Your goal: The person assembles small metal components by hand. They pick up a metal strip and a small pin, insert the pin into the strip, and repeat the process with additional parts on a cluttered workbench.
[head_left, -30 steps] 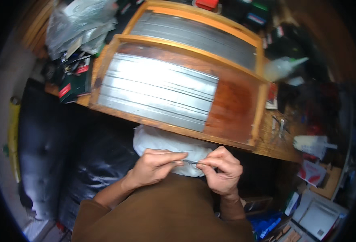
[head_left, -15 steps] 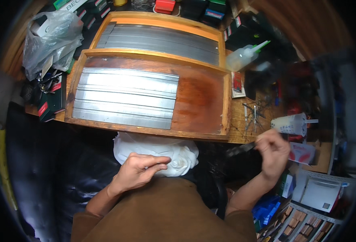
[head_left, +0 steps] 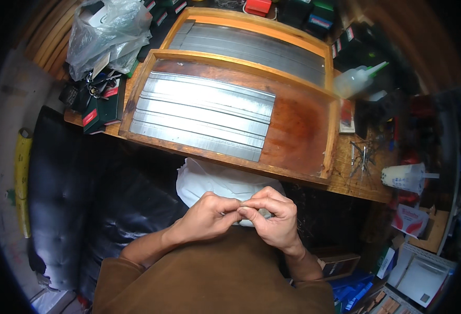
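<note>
My left hand (head_left: 208, 215) and my right hand (head_left: 272, 213) meet in front of my chest, fingertips pinched together on a small thing too tiny to make out. They hover over a white cloth bundle (head_left: 209, 180) on my lap. Just beyond stands a wooden tray (head_left: 298, 128) holding several long grey metal strips (head_left: 204, 114) laid side by side on its left part. A second wooden tray (head_left: 256, 44) behind it also carries metal strips.
A plastic bag (head_left: 107, 34) and small dark boxes (head_left: 102, 107) lie at the table's left end. A white squeeze bottle (head_left: 358, 78), thin metal tools (head_left: 360, 157) and a white cup (head_left: 404, 177) sit right. A black padded seat (head_left: 68, 199) is on my left.
My right hand went out to the right side of the table half a second ago and has come back to join my left hand over the cloth.
</note>
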Demonstrator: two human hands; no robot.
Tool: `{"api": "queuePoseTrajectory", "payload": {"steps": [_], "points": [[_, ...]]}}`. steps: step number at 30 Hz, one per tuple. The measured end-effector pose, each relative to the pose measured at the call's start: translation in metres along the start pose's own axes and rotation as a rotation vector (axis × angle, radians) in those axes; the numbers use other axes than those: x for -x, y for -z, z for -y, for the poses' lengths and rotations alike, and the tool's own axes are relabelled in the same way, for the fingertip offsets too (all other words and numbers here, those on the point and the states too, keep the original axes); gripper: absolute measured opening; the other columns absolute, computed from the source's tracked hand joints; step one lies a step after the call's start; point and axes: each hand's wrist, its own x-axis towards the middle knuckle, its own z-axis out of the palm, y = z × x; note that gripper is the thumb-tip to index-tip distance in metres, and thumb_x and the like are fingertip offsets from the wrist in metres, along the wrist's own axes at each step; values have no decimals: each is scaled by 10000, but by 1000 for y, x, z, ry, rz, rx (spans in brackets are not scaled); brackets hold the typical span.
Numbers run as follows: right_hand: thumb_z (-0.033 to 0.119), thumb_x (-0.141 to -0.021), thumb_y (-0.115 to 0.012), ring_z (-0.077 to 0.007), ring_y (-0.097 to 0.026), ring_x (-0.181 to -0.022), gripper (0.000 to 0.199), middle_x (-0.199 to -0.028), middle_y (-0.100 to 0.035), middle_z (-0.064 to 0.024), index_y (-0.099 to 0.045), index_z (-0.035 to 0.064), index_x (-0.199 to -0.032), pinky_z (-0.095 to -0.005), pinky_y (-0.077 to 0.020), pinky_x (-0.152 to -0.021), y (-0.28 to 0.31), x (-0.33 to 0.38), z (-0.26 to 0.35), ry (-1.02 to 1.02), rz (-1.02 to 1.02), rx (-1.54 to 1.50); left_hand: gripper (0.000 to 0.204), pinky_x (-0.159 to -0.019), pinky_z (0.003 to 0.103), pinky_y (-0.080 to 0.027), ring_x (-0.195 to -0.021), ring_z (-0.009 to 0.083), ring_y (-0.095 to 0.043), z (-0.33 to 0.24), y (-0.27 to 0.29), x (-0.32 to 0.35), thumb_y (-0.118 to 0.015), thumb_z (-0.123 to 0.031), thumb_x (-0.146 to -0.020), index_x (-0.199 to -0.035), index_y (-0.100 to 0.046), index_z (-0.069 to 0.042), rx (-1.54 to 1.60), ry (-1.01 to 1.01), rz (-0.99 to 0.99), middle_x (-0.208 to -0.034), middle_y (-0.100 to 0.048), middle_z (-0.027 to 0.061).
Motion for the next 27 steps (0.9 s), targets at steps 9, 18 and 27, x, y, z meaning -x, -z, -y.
{"api": "queuePoseTrajectory", "payload": {"steps": [9,18,27], "points": [[10,-929,-769,-90,-640,-717,159,-802,-698,-62,-719,-77,-1053,-225,-525,-664,-11,12,-54,-510,-106,-628,129,-638,215,-530,-822,66,-691,39,-10,-28,-742,-94,-965,-1017,-766,22,585,433,164,-928,-783,65],[152,-1013,-676,-58,-508,-615,216,-698,-583,29,-738,-53,-1043,-213,-417,-566,-30,-1,-68,-565,-146,-833,169,-594,237,-559,-794,118,-716,46,15,-53,-757,-141,-960,-1024,-736,15,686,471,93,-914,-763,59],[-44,-835,-831,-99,-608,-745,189,-893,-660,-34,-793,3,-1015,-248,-516,-654,-25,4,-35,-40,-62,-157,144,-651,310,-545,-749,191,-707,31,9,-8,-718,-20,-907,-1037,-764,24,163,-12,-55,-830,-749,160]]}}
